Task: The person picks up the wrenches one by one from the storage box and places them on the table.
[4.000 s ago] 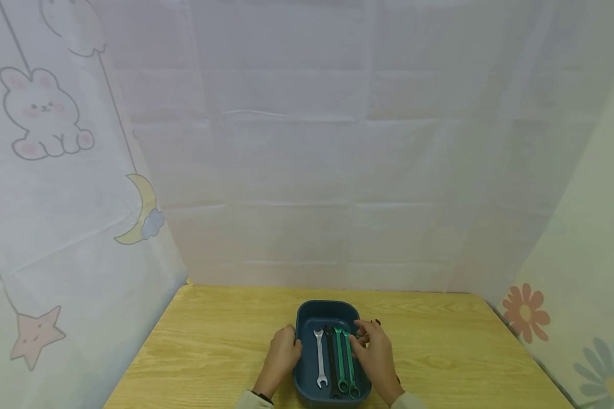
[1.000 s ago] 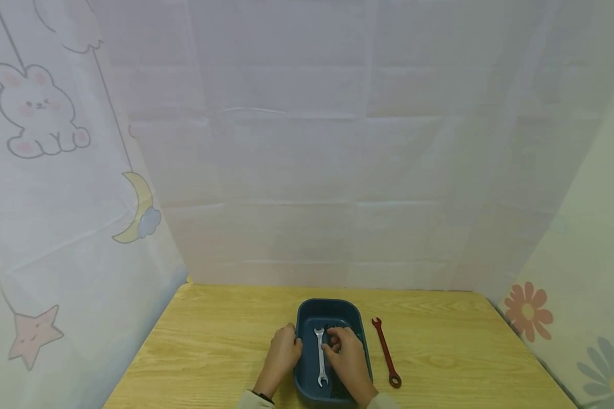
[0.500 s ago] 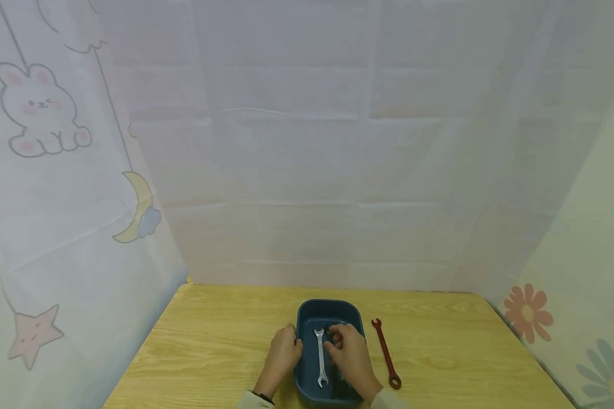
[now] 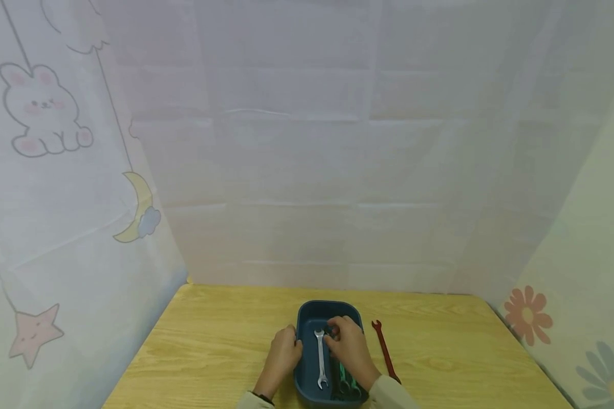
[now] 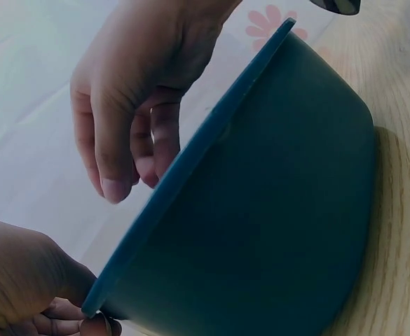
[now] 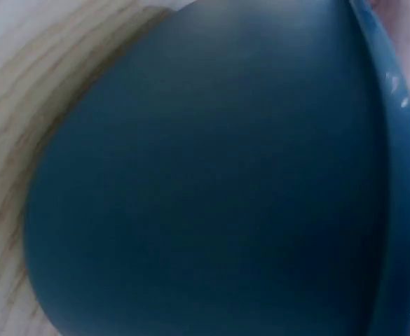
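A dark blue tray (image 4: 307, 392) stands on the table. My left hand (image 4: 283, 353) grips its left rim, thumb and fingers pinching the edge in the left wrist view. A silver open-end wrench (image 4: 320, 358) lies lengthwise inside. To its right are two green wrenches (image 4: 343, 378), mostly covered by my right hand (image 4: 352, 349). That hand reaches down inside the tray with bent fingers, close around the dark head of a black wrench (image 4: 328, 329); I cannot tell whether they pinch it. In the left wrist view, the right hand (image 5: 131, 105) hangs over the rim, fingertips partly hidden.
Right of the tray, a red wrench (image 4: 384, 346) lies on the wooden table (image 4: 225, 329), its near end hidden by the right sleeve (image 4: 391, 393). In the right wrist view, the tray's outer wall (image 6: 205, 168) fills most of the picture. Printed cloth walls (image 4: 286, 170) enclose the table.
Four seconds ago my right hand was at the tray's right rim; the red wrench now lies outside. Over the last second that hand has shifted slightly away and right, uncovering green wrench ends.
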The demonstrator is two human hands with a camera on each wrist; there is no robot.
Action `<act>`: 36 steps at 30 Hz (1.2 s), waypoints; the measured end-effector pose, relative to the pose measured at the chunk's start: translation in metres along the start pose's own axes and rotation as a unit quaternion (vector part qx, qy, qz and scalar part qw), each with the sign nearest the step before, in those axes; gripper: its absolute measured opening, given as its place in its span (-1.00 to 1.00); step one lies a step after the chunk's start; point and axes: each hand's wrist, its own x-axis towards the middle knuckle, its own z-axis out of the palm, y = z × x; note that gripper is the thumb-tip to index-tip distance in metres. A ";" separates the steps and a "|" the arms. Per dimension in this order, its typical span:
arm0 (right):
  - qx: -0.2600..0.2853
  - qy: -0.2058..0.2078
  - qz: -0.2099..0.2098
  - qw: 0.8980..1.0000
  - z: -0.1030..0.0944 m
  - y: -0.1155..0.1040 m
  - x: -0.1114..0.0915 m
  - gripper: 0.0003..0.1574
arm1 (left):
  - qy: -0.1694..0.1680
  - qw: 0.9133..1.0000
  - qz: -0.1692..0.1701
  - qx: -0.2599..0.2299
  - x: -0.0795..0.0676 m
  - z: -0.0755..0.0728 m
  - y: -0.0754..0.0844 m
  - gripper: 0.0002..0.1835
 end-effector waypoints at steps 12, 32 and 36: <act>-0.014 -0.038 -0.013 0.999 0.008 -0.004 0.005 -0.76 | -0.002 1.000 -0.003 0.009 -0.001 0.001 -0.001 -0.92; -0.006 -0.086 0.005 0.996 0.022 -0.010 0.006 -0.73 | -0.005 1.000 -0.009 0.012 -0.001 0.000 -0.003 -0.91; -0.003 -0.088 -0.005 0.996 0.025 -0.010 0.006 -0.75 | -0.001 1.000 -0.006 0.009 -0.001 -0.002 -0.003 -0.90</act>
